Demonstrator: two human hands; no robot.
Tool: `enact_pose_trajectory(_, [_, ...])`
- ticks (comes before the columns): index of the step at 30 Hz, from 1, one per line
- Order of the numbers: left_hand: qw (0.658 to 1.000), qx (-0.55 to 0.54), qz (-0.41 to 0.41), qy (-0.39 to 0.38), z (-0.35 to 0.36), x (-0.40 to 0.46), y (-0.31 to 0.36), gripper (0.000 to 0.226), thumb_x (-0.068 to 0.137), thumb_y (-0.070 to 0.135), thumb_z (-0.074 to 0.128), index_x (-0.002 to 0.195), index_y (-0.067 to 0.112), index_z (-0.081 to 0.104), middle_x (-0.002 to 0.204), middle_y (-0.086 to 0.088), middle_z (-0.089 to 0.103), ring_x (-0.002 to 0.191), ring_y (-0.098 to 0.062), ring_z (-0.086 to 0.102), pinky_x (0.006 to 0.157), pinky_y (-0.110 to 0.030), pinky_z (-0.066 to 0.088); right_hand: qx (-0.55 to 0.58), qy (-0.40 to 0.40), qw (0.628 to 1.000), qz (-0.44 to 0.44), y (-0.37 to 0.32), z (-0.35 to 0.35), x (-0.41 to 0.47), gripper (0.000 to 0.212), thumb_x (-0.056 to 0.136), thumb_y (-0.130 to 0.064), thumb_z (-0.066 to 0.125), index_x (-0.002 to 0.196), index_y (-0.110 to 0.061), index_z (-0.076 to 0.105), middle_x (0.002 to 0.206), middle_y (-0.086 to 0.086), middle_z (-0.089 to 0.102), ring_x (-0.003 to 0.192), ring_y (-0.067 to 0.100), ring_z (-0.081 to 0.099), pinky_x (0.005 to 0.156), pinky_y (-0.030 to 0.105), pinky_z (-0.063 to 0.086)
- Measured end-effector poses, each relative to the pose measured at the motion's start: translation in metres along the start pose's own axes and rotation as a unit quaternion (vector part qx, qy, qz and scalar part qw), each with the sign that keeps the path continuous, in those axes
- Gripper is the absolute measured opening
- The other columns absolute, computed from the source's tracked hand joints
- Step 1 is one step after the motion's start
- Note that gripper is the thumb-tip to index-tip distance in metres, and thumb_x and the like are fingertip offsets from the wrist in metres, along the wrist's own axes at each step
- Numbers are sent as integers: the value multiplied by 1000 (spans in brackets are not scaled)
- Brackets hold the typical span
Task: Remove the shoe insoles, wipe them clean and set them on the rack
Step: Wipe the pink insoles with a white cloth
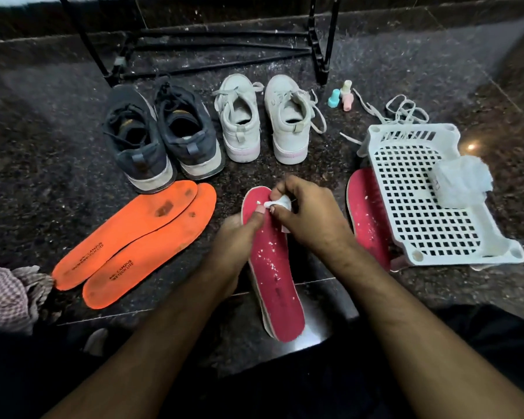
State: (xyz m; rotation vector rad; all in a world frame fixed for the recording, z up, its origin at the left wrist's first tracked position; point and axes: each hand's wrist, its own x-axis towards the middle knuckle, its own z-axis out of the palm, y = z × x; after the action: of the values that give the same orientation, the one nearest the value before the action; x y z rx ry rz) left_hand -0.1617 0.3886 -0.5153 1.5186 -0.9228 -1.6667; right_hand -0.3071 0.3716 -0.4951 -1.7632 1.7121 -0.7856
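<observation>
A black rack (212,46) stands at the back of the dark floor (43,131). A red insole (276,276) with white specks lies in the middle, toe away from the person. The left hand (235,237) holds its side, thumb pressing on top. The right hand (309,216) pinches a small white wipe (280,203) against the toe.

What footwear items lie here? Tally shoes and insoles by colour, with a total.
Dark shoes: 2
White shoes: 2
Orange insoles: 2
Pink insoles: 2
Total: 8
</observation>
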Motion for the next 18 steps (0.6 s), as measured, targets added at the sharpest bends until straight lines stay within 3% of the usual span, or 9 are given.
enact_pose_trajectory(3, [984,130,65,105,-6,8,-4,19,96,26,64,87,11,72,79,-10,75,69,-24,70,70,-43,57,-8,-37,999,10,5,17,10,13,81,-23,73,89,-25,63,79,-12,67,70,5,58,68,22,46])
enact_pose_trajectory(8, [892,429,91,112,-24,18,-15,39,82,55,68,96,18,70,89,0,72,84,-23,67,75,-41,54,-39,-49,997,35,10,25,15,14,81,-22,71,85,-29,60,82,-6,69,79,18,64,74,32,52])
enact_pose_trajectory(10, [884,454,88,66,-23,14,-15,44,73,60,72,94,22,70,88,3,73,84,-21,68,74,-38,54,-46,-39,997,45,13,23,14,13,81,-21,71,84,-28,61,82,-6,69,79,18,64,75,33,52])
enact_pose_trajectory(14, [872,484,70,18,-15,7,-10,36,65,40,90,88,21,69,87,5,73,76,-15,64,62,-27,45,-56,-19,996,64,14,20,13,11,82,-17,68,84,-26,62,82,-7,70,80,17,66,77,32,53])
enact_pose_trajectory(18, [887,458,62,-2,-12,5,-15,40,56,34,95,86,18,73,85,5,75,75,-12,68,62,-25,47,-63,-17,993,94,18,18,14,11,82,-18,70,80,-26,61,80,-7,69,80,18,65,75,29,51])
